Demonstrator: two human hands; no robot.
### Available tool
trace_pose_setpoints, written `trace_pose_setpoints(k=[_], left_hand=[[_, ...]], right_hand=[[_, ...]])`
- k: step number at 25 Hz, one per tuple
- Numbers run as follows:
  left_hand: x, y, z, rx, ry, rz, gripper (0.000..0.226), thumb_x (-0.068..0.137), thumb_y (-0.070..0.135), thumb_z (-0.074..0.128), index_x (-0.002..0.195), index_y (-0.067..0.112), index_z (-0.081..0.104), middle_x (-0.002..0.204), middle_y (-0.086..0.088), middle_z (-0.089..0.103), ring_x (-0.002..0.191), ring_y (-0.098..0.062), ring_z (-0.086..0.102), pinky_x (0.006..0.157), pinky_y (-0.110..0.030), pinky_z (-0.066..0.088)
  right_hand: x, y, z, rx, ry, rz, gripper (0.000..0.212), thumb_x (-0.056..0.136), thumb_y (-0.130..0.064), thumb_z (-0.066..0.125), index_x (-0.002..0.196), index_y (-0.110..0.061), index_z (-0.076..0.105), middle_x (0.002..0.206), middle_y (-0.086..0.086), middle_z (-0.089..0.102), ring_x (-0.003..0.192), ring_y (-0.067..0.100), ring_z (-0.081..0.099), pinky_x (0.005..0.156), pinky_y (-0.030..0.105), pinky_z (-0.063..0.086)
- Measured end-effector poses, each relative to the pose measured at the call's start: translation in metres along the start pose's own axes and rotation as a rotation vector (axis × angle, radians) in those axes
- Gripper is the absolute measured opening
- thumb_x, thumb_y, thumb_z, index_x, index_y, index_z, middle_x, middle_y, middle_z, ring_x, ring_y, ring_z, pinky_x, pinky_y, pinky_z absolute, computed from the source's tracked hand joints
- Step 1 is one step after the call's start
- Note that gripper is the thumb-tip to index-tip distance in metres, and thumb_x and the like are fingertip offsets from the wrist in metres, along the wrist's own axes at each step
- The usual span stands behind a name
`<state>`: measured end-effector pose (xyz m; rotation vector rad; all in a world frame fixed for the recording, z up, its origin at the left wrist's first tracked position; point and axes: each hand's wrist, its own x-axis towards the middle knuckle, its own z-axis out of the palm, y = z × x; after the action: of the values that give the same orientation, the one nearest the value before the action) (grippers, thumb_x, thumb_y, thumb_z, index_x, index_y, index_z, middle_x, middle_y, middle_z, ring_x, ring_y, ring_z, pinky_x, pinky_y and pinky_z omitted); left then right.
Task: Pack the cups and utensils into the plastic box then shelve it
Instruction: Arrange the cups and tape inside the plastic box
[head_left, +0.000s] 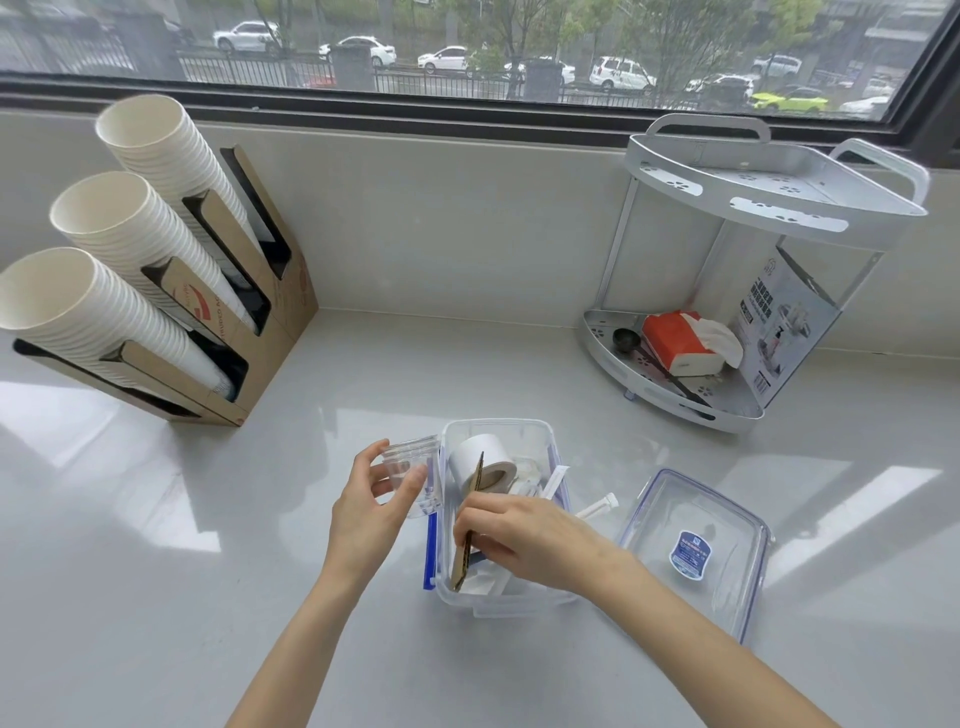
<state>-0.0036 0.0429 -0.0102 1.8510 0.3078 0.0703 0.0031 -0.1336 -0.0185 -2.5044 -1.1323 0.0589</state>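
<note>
A clear plastic box (524, 427) stands open on the grey counter in front of me. A white paper cup (480, 461) lies on its side inside, with wrapped utensils (555, 480) beside it. My left hand (363, 512) holds a stack of clear plastic cups (410, 467) just left of the box's rim. My right hand (524, 535) is over the box, pinching a brown cardboard sleeve (467, 545) that stands on edge inside. A white wrapped utensil (600, 506) lies on the counter right of the box.
The box's lid (696, 551) lies to the right, label up. A two-tier metal corner shelf (748, 270) stands at the back right with a tissue pack, a black scoop and a carton on its lower tier. A cardboard holder with three stacks of paper cups (156, 270) stands at the left.
</note>
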Motion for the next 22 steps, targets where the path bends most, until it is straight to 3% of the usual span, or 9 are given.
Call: trace_pose_setpoints(k=[3, 8, 13, 18, 22], left_hand=[[0.001, -0.001, -0.001, 0.006, -0.001, -0.003, 0.053, 0.082, 0.032, 0.06, 0.13, 0.02, 0.039, 0.121, -0.009, 0.059, 0.104, -0.02, 0.053, 0.089, -0.031, 0.042], [0.001, -0.002, -0.001, 0.005, -0.003, -0.003, 0.054, 0.082, 0.032, 0.06, 0.13, 0.02, 0.039, 0.121, -0.01, 0.059, 0.106, -0.021, 0.054, 0.088, -0.031, 0.042], [0.001, -0.004, -0.001, 0.003, -0.01, -0.011, 0.054, 0.082, 0.031, 0.06, 0.13, 0.02, 0.039, 0.116, -0.007, 0.058, 0.109, -0.022, 0.054, 0.089, -0.031, 0.042], [0.0, -0.003, 0.001, -0.007, -0.017, -0.013, 0.054, 0.082, 0.032, 0.059, 0.13, 0.02, 0.039, 0.119, -0.008, 0.058, 0.107, -0.02, 0.053, 0.09, -0.03, 0.041], [0.002, -0.004, -0.002, -0.014, 0.005, -0.013, 0.053, 0.082, 0.031, 0.06, 0.13, 0.02, 0.04, 0.121, -0.01, 0.059, 0.105, -0.02, 0.054, 0.091, -0.031, 0.041]], right_hand=[[-0.001, -0.001, 0.0, -0.005, -0.012, -0.029, 0.024, 0.086, -0.013, 0.038, 0.096, -0.011, 0.059, 0.103, 0.003, 0.064, 0.088, 0.024, 0.059, 0.068, 0.034, 0.049], [0.003, 0.004, 0.008, 0.012, -0.083, 0.039, 0.02, 0.087, -0.005, 0.047, 0.102, -0.008, 0.059, 0.111, 0.005, 0.062, 0.096, 0.028, 0.059, 0.075, 0.041, 0.05], [0.011, 0.002, 0.019, 0.075, -0.166, 0.114, 0.024, 0.087, -0.005, 0.049, 0.109, -0.009, 0.059, 0.12, 0.004, 0.058, 0.105, 0.027, 0.058, 0.081, 0.033, 0.044], [0.002, 0.004, 0.033, 0.185, -0.084, 0.154, 0.038, 0.089, -0.007, 0.047, 0.125, -0.019, 0.05, 0.142, -0.009, 0.041, 0.111, 0.019, 0.058, 0.089, 0.034, 0.048], [0.004, 0.0, 0.037, 0.346, -0.009, 0.231, 0.035, 0.088, 0.002, 0.043, 0.122, -0.006, 0.045, 0.133, 0.005, 0.042, 0.119, 0.013, 0.055, 0.096, 0.025, 0.047]])
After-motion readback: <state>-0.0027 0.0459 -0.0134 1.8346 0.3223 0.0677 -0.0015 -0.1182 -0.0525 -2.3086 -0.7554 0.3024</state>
